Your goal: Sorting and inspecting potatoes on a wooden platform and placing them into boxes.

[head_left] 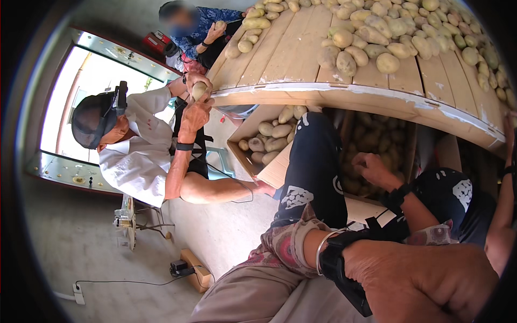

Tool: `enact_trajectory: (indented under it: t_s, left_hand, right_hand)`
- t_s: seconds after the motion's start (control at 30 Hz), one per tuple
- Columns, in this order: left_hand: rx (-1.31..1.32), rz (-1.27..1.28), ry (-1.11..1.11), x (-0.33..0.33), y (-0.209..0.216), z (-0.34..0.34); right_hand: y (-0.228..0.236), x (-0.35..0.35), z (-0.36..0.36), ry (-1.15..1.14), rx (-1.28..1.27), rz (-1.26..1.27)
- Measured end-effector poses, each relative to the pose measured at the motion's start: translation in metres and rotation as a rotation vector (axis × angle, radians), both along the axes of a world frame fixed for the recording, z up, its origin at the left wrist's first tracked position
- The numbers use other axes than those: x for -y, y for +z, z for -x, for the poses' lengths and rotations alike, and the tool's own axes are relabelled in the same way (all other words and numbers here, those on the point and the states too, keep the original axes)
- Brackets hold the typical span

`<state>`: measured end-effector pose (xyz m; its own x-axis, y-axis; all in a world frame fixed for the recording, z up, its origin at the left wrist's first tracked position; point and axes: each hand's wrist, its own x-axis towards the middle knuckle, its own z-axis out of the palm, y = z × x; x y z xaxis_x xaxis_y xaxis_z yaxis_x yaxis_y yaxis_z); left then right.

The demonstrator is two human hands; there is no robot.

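Note:
My left hand (425,274) is raised close to the camera at the lower right, a bracelet and black strap on its wrist. Its fingers run off into the dark rim, so their state is hidden. Past my knees, my right hand (373,169), with a black wristband, hovers over a box (412,156) of potatoes (371,137). Its fingers are loosely bent, and nothing shows in them. A second cardboard box (272,171) with potatoes (274,134) stands to the left of my left knee.
Ahead, a wooden tabletop (291,51) bears many potatoes (388,32). A person in a white shirt (137,161) at left holds a potato (199,90); another behind holds one too. Someone's forearm (503,210) is at right. A black adapter (180,267) and cable lie on the left.

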<state>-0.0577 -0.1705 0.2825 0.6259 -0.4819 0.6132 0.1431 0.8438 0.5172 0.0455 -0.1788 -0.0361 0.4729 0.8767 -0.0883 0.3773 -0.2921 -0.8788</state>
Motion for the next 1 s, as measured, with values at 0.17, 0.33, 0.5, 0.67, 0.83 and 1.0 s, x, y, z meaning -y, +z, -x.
enact_trajectory:
  t_s: [0.17,0.33,0.5,0.67,0.83,1.0]
  left_hand:
    - [0.162,-0.043,0.055,0.002,-0.015,-0.006]
    - [0.293,-0.013,0.206,0.013,-0.029,-0.014]
    - [0.173,-0.178,0.341,0.005,-0.030,-0.011]
    - [0.074,-0.327,0.476,-0.005,-0.030,-0.007]
    - [0.001,-0.442,0.553,-0.010,-0.029,-0.007]
    - [-0.224,-0.537,0.511,-0.018,-0.036,-0.008]
  right_hand:
    - [0.002,0.000,-0.002,-0.003,0.023,-0.024]
    - [0.011,0.001,-0.002,-0.013,-0.020,0.019]
    - [0.000,-0.004,-0.002,-0.012,0.006,-0.012]
    - [0.004,-0.005,-0.001,-0.006,0.007,-0.028]
    - [0.010,0.005,-0.007,-0.054,-0.037,0.053]
    - [0.021,-0.007,-0.008,-0.071,0.070,-0.085]
